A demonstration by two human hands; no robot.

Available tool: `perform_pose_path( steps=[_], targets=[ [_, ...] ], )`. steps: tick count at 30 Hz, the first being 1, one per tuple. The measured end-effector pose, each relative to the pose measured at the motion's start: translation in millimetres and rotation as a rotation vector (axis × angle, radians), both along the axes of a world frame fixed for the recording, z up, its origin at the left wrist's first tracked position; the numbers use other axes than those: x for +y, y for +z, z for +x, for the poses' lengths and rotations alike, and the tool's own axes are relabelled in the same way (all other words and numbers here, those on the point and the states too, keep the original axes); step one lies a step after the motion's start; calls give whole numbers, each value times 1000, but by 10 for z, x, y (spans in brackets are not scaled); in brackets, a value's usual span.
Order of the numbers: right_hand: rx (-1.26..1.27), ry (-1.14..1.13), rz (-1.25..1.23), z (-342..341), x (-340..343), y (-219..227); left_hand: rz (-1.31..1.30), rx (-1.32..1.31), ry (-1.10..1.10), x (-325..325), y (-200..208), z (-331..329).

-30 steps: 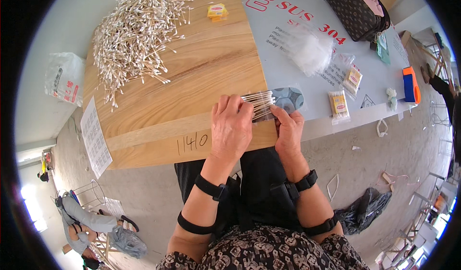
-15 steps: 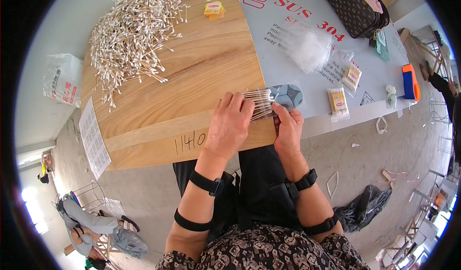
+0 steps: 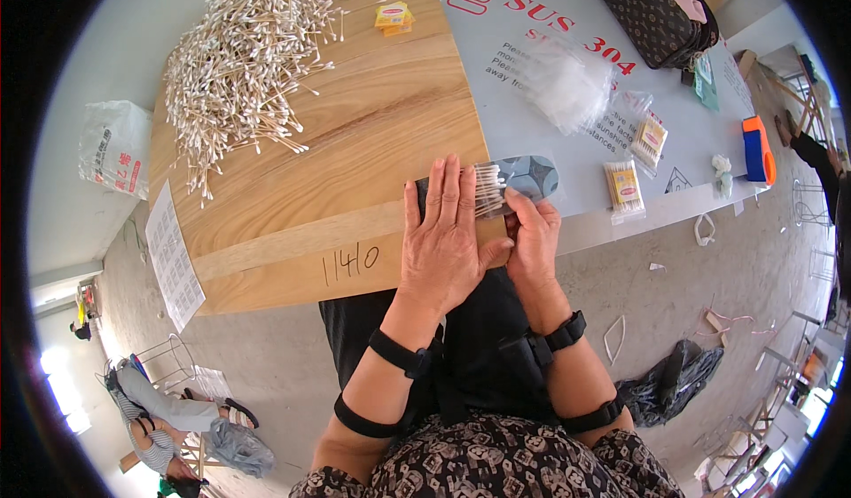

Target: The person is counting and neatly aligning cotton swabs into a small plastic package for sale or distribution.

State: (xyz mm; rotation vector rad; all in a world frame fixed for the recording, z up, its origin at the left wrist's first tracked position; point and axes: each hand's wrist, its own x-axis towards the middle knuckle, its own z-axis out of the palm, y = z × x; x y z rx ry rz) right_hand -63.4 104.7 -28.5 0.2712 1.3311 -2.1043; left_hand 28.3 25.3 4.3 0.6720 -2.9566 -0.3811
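A row of white-tipped cotton swabs (image 3: 489,188) lies at the table's near right edge, on a dark grey-blue patterned piece with a rounded end (image 3: 536,175). Clear plastic film surrounds them. My left hand (image 3: 441,243) lies flat across the swabs, fingers stretched out and covering much of the row. Beside it, my right hand (image 3: 534,243) pinches the near edge of the clear film and patterned piece between thumb and fingers. To the far left spreads a big heap of loose cotton swabs (image 3: 253,64). Small yellow cards (image 3: 394,17) are stacked near that heap.
Right of the wooden table (image 3: 355,143), a grey printed sheet holds clear bags (image 3: 572,86), two filled swab packets (image 3: 624,188) (image 3: 650,143), an orange-and-blue tape dispenser (image 3: 758,152) and a brown patterned bag (image 3: 651,15). A printed paper (image 3: 173,254) hangs at the left edge. Another person (image 3: 160,436) is lower left.
My left hand has gone from curled fingers gripping the swabs to lying flat on them, its wrist shifting right. My right hand keeps its pinch in nearly the same place.
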Motion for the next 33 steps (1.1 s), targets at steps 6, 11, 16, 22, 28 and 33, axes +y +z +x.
perform_pose_path(
  steps=[6,11,16,22,28,33],
  targets=[
    [-33,106,-30,-85,10,5,9,-33,31,17,32,-33],
    [10,51,-47,-119,-15,-75,21,-30,-15,59,27,29],
    [-97,84,-92,-135,-7,-22,28,-53,-121,-135,60,58],
    [-164,36,-102,-232,-75,-68,981,1009,419,89,-19,31],
    [-59,30,-113,-138,-121,-113,1154,1211,401,2,-273,-189],
    [37,11,-87,-119,-131,-92,1208,1151,337,-29,-190,-145]
  ],
)
